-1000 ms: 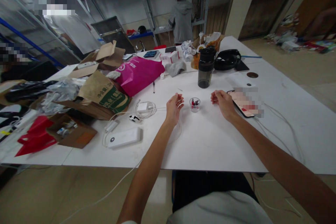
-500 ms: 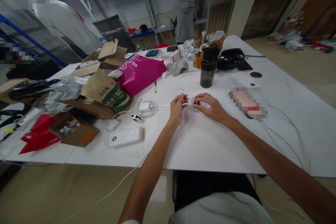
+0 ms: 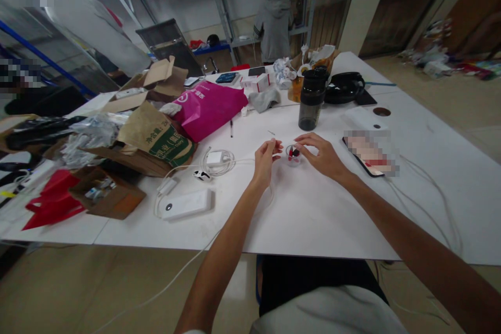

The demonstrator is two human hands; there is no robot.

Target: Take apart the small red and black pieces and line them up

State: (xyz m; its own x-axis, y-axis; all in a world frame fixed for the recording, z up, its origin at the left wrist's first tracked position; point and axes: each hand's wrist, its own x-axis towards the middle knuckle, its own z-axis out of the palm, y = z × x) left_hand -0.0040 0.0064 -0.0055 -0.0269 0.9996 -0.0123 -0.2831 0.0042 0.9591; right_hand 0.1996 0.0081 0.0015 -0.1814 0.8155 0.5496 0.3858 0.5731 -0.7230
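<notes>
A small clear cup (image 3: 293, 156) with little red and black pieces inside stands on the white table (image 3: 313, 209) between my hands. My left hand (image 3: 265, 159) rests just left of the cup, its fingers pinched on a thin white cable (image 3: 241, 161) that runs off to the left. My right hand (image 3: 321, 155) lies just right of the cup with its fingers stretched out, the fingertips over the cup's far rim. I see nothing in it.
A dark tumbler (image 3: 311, 99) stands behind the cup and a phone (image 3: 366, 154) lies to the right. To the left are a white charger (image 3: 215, 158), a power bank (image 3: 186, 203), a pink bag (image 3: 207, 107), paper bags and cardboard boxes. A person in a grey hoodie (image 3: 274, 26) stands at the far end.
My right hand came in from beside the phone, covered the cup, then drew back a little so the cup shows again. My left hand shifted slightly toward the cup.
</notes>
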